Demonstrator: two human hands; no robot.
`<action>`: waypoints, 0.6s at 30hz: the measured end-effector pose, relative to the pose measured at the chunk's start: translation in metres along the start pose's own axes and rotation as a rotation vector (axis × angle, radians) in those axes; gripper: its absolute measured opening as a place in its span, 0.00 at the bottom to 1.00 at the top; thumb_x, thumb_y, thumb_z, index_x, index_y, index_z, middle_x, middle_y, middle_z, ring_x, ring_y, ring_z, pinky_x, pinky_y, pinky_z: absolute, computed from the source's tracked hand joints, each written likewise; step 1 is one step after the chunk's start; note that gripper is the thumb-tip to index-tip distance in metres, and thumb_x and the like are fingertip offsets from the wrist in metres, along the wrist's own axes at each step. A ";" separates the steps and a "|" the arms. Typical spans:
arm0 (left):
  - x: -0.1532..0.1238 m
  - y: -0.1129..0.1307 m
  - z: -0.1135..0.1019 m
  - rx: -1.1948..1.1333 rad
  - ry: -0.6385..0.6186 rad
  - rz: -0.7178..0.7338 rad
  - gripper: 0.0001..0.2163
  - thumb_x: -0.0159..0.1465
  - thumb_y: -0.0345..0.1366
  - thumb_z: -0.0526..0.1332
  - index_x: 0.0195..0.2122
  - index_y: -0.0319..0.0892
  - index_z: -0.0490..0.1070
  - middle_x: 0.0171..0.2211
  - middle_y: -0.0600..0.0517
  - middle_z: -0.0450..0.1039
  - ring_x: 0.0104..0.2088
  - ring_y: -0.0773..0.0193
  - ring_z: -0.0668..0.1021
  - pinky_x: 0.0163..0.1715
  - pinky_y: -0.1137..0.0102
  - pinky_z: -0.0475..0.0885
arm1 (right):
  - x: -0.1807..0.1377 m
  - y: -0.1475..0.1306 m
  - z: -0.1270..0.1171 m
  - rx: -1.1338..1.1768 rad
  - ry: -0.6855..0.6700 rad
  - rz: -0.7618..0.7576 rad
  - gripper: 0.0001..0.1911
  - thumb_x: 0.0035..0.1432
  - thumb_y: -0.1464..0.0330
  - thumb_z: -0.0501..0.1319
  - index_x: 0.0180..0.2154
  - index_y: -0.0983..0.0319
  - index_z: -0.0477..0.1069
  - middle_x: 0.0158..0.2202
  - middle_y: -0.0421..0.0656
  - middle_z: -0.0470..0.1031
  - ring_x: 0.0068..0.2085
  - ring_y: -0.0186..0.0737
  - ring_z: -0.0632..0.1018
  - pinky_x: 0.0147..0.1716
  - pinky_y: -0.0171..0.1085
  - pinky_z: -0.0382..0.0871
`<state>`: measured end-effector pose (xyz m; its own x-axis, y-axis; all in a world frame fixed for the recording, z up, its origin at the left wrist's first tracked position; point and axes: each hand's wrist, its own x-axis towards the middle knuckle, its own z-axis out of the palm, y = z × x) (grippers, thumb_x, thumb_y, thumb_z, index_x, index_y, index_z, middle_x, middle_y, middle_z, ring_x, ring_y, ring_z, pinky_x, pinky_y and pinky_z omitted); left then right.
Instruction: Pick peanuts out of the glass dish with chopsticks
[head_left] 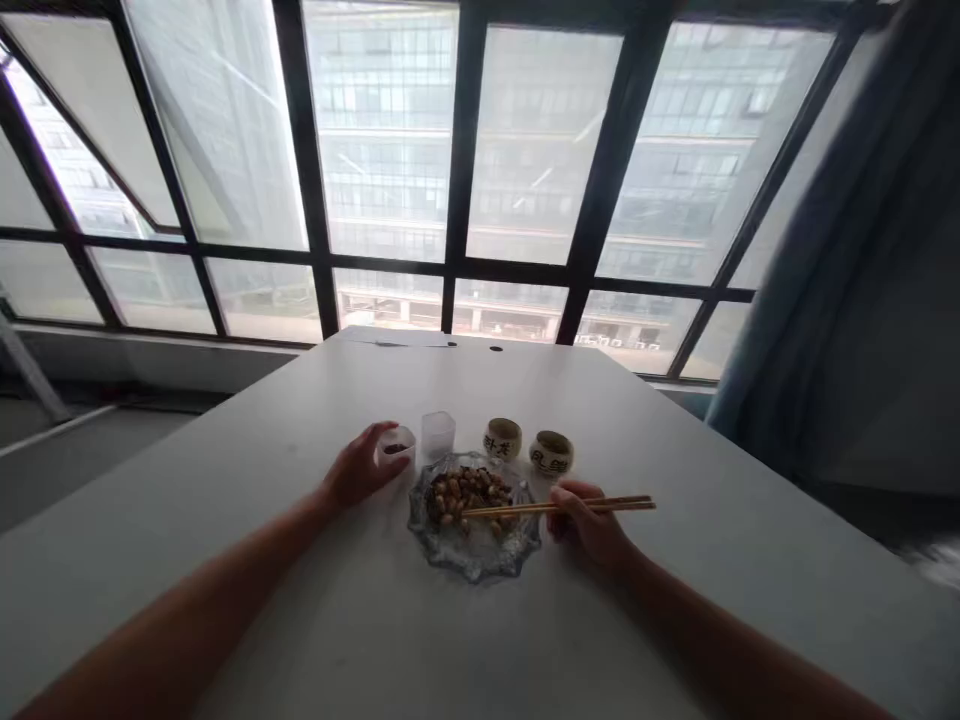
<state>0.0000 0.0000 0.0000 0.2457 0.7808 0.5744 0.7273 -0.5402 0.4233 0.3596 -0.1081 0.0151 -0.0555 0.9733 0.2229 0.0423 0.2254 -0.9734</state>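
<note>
Two chopsticks met one dish of nut-like pieces

The scalloped glass dish, its brown pieces too many to count, sat before you on one white table. Your right hand gripped both chopsticks, tips at the pieces. Your left hand had its fingers curled around one translucent cup containing dark bits; a second translucent cup stood just beside it. Two cream cups with dark characters stood behind the dish. Beyond were black-framed windows; a blue-grey curtain hung right.
</note>
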 end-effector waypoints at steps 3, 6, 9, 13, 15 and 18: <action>0.001 0.001 -0.001 0.001 0.007 0.008 0.24 0.60 0.49 0.62 0.54 0.43 0.65 0.51 0.43 0.76 0.46 0.50 0.80 0.46 0.57 0.76 | 0.002 0.001 -0.002 0.032 -0.010 0.051 0.23 0.51 0.51 0.66 0.18 0.62 0.68 0.15 0.42 0.72 0.15 0.34 0.71 0.15 0.32 0.64; 0.002 0.003 -0.002 0.002 0.012 0.018 0.24 0.60 0.49 0.62 0.54 0.44 0.66 0.50 0.44 0.77 0.46 0.51 0.80 0.46 0.58 0.76 | 0.004 -0.001 -0.004 0.066 -0.030 0.096 0.21 0.50 0.54 0.66 0.19 0.62 0.68 0.16 0.42 0.74 0.17 0.35 0.73 0.17 0.32 0.66; 0.002 0.006 -0.004 0.000 0.023 0.025 0.24 0.59 0.48 0.63 0.54 0.45 0.66 0.49 0.45 0.77 0.45 0.52 0.80 0.46 0.58 0.76 | 0.004 -0.005 -0.007 0.086 -0.073 0.132 0.18 0.50 0.56 0.67 0.20 0.62 0.69 0.18 0.43 0.76 0.18 0.35 0.74 0.19 0.32 0.68; 0.002 0.009 -0.006 -0.009 0.014 0.025 0.24 0.59 0.49 0.63 0.54 0.44 0.66 0.49 0.44 0.77 0.45 0.51 0.80 0.45 0.58 0.77 | 0.004 -0.007 -0.009 0.096 -0.142 0.144 0.19 0.50 0.56 0.68 0.21 0.63 0.69 0.19 0.44 0.77 0.20 0.35 0.75 0.21 0.32 0.69; 0.003 0.010 -0.006 -0.008 0.005 0.021 0.25 0.59 0.49 0.63 0.54 0.43 0.66 0.49 0.43 0.76 0.45 0.51 0.80 0.45 0.57 0.76 | 0.005 -0.006 -0.009 0.102 -0.167 0.149 0.19 0.50 0.56 0.69 0.21 0.63 0.70 0.20 0.44 0.77 0.20 0.34 0.75 0.21 0.31 0.69; 0.003 0.011 -0.007 -0.004 0.003 0.018 0.25 0.59 0.49 0.63 0.54 0.43 0.66 0.50 0.43 0.76 0.45 0.51 0.80 0.45 0.57 0.76 | 0.005 -0.005 -0.010 0.102 -0.183 0.160 0.19 0.50 0.55 0.69 0.22 0.64 0.70 0.20 0.44 0.77 0.21 0.34 0.75 0.22 0.31 0.69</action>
<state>0.0040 -0.0057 0.0111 0.2573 0.7698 0.5841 0.7201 -0.5558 0.4154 0.3688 -0.1035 0.0215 -0.2364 0.9697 0.0614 -0.0349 0.0547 -0.9979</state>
